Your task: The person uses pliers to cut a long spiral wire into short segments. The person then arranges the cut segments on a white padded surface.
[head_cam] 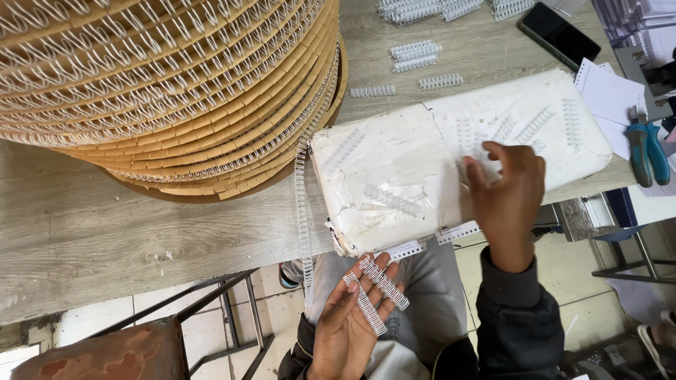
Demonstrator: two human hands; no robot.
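Left hand [348, 320] lies nearest, palm up over the lap, fingers loosely spread. Two short white wire coils [377, 292] rest across the palm and fingers, side by side and slightly fanned; fingers are not closed on them.

Right hand [505, 193] reaches farther out, over the white wrapped block [394, 169] at the near table edge. Fingertips bent down, touching loose coil pieces [486, 141] on the block's top. Whether a piece is pinched, cannot tell.

More coil pieces lie scattered on the block: one near its left end, one near its middle, several toward its right end.

Table [105, 232]: grey wood grain. Far left, large spool [169, 91] of continuous white wire binding on tan paper backing; one strand [303, 211] hangs from it down past the table edge, just left of the block.

Far side of table: further cut coils [415, 56], dark phone [560, 32]. Right edge: blue-handled pliers [648, 151], touching white perforated sheets [609, 91].

Below: tiled floor, metal frame, grey trousers.
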